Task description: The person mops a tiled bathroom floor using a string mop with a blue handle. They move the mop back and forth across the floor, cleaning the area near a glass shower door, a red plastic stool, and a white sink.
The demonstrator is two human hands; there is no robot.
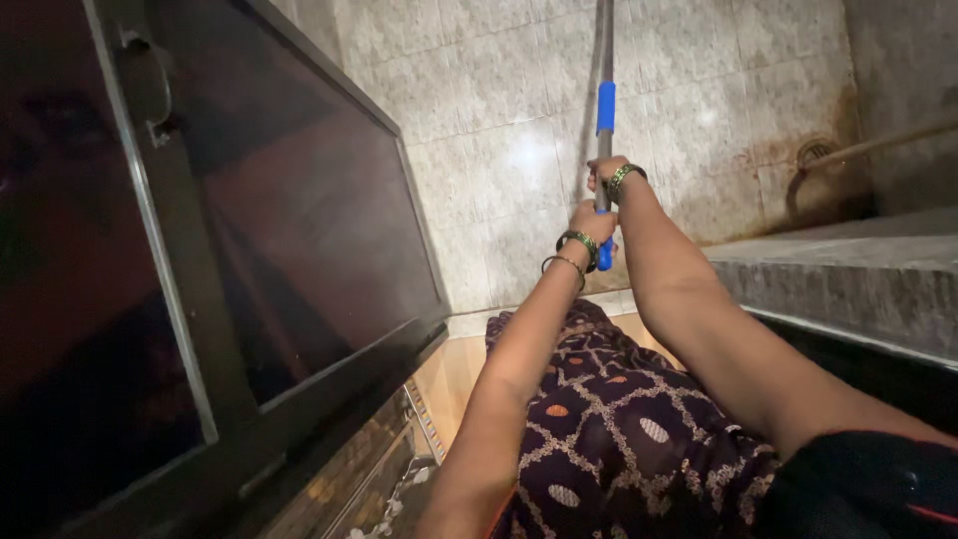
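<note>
In the head view, a long metal pole (605,60) with blue grip sleeves was held upright-looking near the middle of the frame, running away from the body toward the far tiled floor. The right hand (606,175) was wrapped fully around it just below the upper blue sleeve, and the left hand (591,225) was clenched around it a little nearer, just above the lower blue end; bangles (576,250) were worn on both wrists. The pole was judged to be stiff, fairly light and smooth, likely slippery on bare metal, so the blue sleeves were judged the surest places to be gripped. Its working end was out of sight beyond the top edge. The floor tiles (499,160) were seen to be pale, glossy and stained, with a round drain (815,152) far right. A dark metal door (249,250) was seen at the left and a stone ledge (848,279) at the right, leaving a narrow room.
</note>
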